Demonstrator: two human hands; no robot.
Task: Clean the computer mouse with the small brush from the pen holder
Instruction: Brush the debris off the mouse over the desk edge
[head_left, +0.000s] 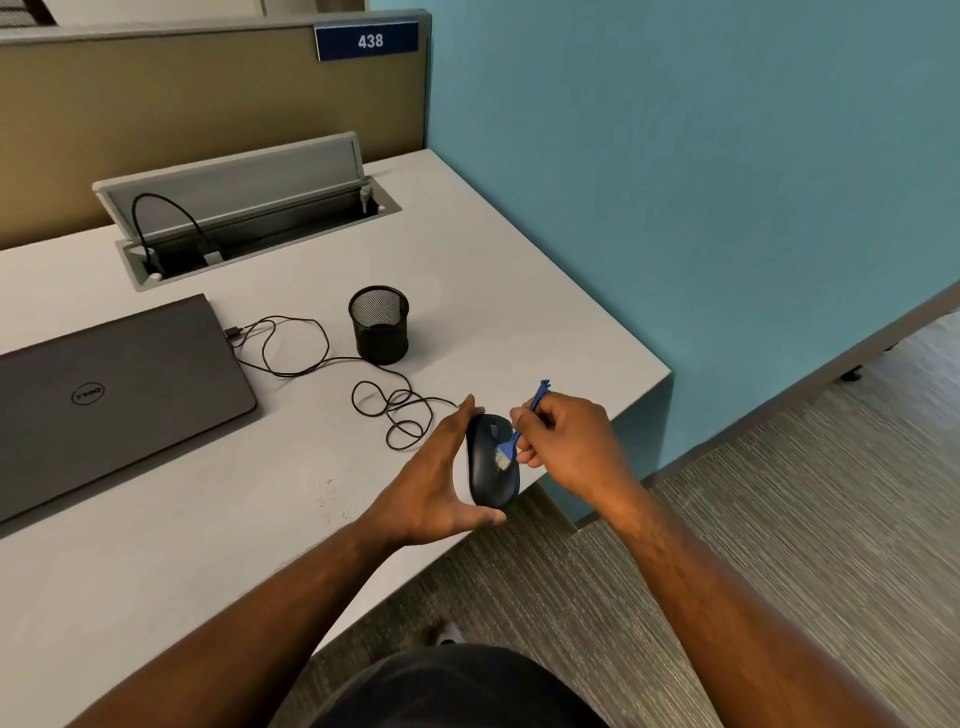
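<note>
A: Quick one, where's the mouse (491, 465)?

B: Off the table (493, 270), held up over its near right corner. Left hand (441, 483) cradles it, fingers curled round the far end and thumb under the near end. Cable (322, 358) runs back to the closed laptop (114, 395).

A: Right hand (566, 441)?

B: Pinching the small blue brush (519, 434) by the handle, fingers closed on it. Pale bristles are down on the mouse's top shell, right-hand side, about the middle.

A: Pen holder (379, 325)?

B: Black mesh cup, upright, well behind the hands. Looks empty from here, can't see the bottom for sure.

A: So progress?

B: Brush is out of the holder and in use, so the fetch step is done. I'd call it mid-clean, brushing the upper shell. How much of the surface is done I can't tell, no dust is readable on the dark plastic.

A: What's left?

B: Probably the rest of the shell, around the wheel and buttons, maybe the underside. Then mouse back on the table, and likely the brush back in the holder.
</note>
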